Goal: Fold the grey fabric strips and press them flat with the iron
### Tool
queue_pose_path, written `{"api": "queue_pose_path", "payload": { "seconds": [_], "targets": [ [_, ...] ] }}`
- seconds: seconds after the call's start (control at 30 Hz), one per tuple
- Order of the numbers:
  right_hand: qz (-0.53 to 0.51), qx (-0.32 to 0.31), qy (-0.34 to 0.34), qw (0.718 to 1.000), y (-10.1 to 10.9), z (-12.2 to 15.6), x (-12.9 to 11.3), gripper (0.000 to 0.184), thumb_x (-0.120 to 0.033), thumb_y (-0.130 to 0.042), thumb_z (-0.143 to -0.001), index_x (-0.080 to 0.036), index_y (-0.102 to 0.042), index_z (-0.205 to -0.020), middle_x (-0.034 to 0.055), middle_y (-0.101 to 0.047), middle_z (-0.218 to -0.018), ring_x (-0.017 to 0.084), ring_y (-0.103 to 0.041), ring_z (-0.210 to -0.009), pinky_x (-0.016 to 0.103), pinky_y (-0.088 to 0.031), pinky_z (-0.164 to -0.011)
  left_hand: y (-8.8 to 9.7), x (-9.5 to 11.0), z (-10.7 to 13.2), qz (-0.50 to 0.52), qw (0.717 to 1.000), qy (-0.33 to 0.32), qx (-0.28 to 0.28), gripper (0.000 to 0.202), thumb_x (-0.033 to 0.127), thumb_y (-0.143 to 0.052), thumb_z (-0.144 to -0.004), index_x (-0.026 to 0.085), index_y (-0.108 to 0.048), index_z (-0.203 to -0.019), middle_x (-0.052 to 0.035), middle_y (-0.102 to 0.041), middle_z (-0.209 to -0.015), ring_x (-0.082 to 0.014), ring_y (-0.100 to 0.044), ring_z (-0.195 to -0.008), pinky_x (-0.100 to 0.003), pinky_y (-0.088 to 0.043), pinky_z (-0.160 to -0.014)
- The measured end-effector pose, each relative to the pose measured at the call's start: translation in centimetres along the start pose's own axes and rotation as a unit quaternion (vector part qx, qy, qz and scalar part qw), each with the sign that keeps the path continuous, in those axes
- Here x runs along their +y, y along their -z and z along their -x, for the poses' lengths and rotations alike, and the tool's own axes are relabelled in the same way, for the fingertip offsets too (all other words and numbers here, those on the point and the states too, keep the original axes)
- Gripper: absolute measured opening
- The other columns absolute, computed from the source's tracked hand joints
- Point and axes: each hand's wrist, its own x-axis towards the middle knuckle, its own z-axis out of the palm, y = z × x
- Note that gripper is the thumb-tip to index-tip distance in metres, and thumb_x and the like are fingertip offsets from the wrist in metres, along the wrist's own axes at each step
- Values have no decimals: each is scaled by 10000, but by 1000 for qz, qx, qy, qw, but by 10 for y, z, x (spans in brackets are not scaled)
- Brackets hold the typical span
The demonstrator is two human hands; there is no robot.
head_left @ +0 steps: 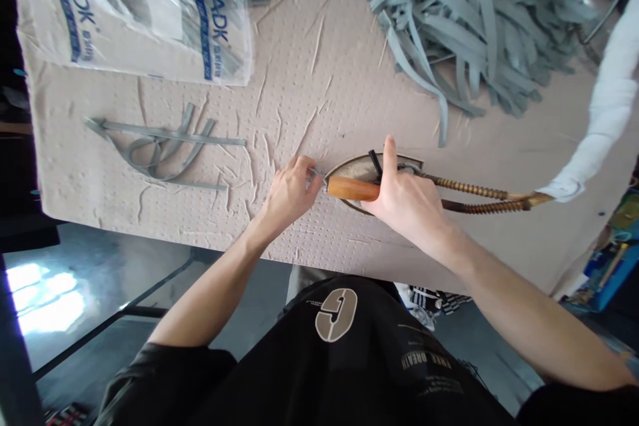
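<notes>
My right hand (409,203) is wrapped round the orange wooden handle of a steam iron (352,188), one finger stretched out toward the far side. The iron lies on the padded table cover with its pointed tip to the left. Just off that tip, my left hand (292,192) is closed in a pinch on a bit of grey fabric strip (314,172). Most of that strip is hidden by the fingers and the iron. Left of my left hand lie several loose grey strips (164,140), some looped over each other.
A big heap of grey strips (464,20) lies at the back right. A clear ADK plastic bag (130,33) with grey strips sits at the back left. Two spring-wrapped hoses (484,203) run from the iron into a white-wrapped tube (606,106). The beige cover (319,233) is wrinkled.
</notes>
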Motion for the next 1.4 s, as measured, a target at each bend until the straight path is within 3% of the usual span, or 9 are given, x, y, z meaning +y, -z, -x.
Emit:
{"api": "queue_pose_path", "payload": {
  "seconds": [0.13,0.33,0.53,0.7,1.0,1.1,1.27,1.4],
  "targets": [
    [-23,-10,2,1000,-1,-2,3,1135,-602,-564,-883,66,-23,-1624,168,-740,-809,280,-678,-693,334,-466,-621,0,0,-5,8,1000,26,-11,126,243,-592,-917,214,-592,-1040,-14,-711,-763,-180,-649,-688,-350,-497,-721],
    [-5,-18,-4,1000,3,-2,4,1170,-653,-570,-878,86,-43,-1616,197,-739,-824,290,-677,-697,339,-465,-618,2,-4,-10,-17,999,36,-32,84,236,-584,-910,223,-667,-920,-29,-731,-778,-200,-664,-706,-341,-480,-677],
    [36,-43,-45,997,8,3,10,1162,-669,-582,-878,88,-93,-1610,222,-732,-816,299,-675,-674,350,-447,-609,-1,-18,0,-1,999,-47,-23,99,180,-535,-931,211,-628,-950,-26,-736,-836,-191,-673,-802,-411,-478,-875],
    [75,-36,-53,995,5,5,16,1129,-628,-600,-882,82,-106,-1609,202,-733,-794,315,-686,-691,345,-418,-587,-8,-25,4,9,997,-76,2,94,153,-520,-918,213,-588,-891,-36,-705,-853,-199,-644,-837,-418,-456,-869],
    [97,-27,7,995,7,-6,-14,1050,-570,-628,-892,68,-168,-1588,198,-742,-801,315,-710,-708,332,-406,-589,-17,-34,6,71,993,-79,55,97,161,-547,-906,222,-562,-832,-32,-685,-815,-193,-624,-815,-409,-460,-846],
    [103,-21,51,993,10,-7,-20,964,-531,-626,-907,65,-236,-1556,189,-736,-775,323,-718,-702,324,-401,-573,-17,-36,6,70,992,-80,65,91,171,-549,-902,222,-557,-827,-34,-672,-800,-190,-613,-791,-398,-482,-826],
    [82,-40,89,992,17,-8,-19,634,-435,-611,-925,6,-482,-1362,199,-734,-796,344,-732,-738,328,-409,-573,-14,-35,7,49,994,-73,67,85,154,-551,-883,227,-552,-840,-33,-671,-790,-187,-615,-780,-391,-504,-815],
    [73,-47,87,992,16,-5,-4,531,-422,-596,-928,-41,-527,-1291,211,-736,-828,339,-729,-742,330,-408,-583,-11,-34,10,36,994,-69,75,77,175,-540,-900,227,-558,-846,-40,-664,-807,-183,-622,-793,-382,-523,-799]
  ]
}}
